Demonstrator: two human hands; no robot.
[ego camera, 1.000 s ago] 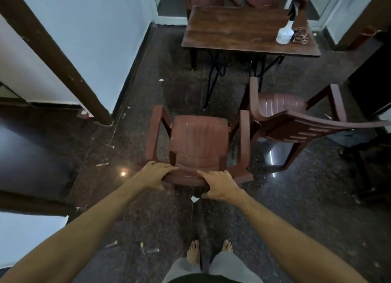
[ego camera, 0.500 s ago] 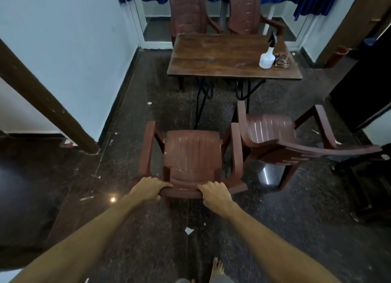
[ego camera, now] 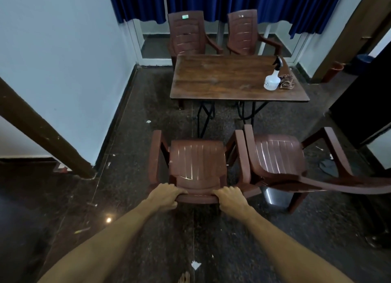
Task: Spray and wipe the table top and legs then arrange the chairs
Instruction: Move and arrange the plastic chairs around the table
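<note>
Chair-arranging step, we judge. Left hand (ego camera: 164, 194) and right hand (ego camera: 230, 199) curl round top rail of near plastic armchair (ego camera: 197, 162), standing short of table (ego camera: 232, 79). Next: push it straight in, clear of neighbouring armchair (ego camera: 277, 153).

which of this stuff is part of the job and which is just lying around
Job:
table
spray bottle
cloth
held chair, its back gripped by left hand and right hand
near-right chair
far-left chair
far-right chair

Lying about:
paper scrap
orange bin
curtains

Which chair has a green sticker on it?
The far-left chair, behind the table: a green sticker sits atop its backrest. The other three have none.
</note>
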